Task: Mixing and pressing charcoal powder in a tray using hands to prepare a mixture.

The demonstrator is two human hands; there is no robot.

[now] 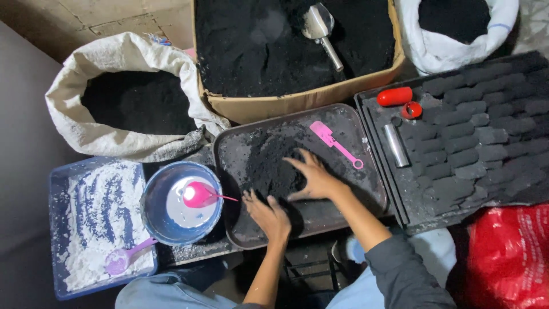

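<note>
I read this as the gathering step: both of my hands are down in the heap of black powder (274,166) on the dark metal tray (366,200). My left hand (270,216) is cupped, fingers curled into the near edge of the heap; my right hand (313,178) lies spread flat, palm down, pressing its far side. Neither pinches anything. The next move, I judge, calls for drawing the 2 hands together so the loose powder packs rather than spills over the rim.

A pink spatula (334,143) lies on the tray beyond my right hand. Left of it stands a blue bowl (154,214) of white liquid with a pink spoon (201,195), then a blue tray of white powder (57,189). Behind are a cardboard box (297,103) of black powder with a metal scoop (321,31) and 2 white sacks (114,57) (452,54). At right, a black tray of pressed dark blocks (474,143), a red cylinder (394,96) and a red plastic bag (509,257).
</note>
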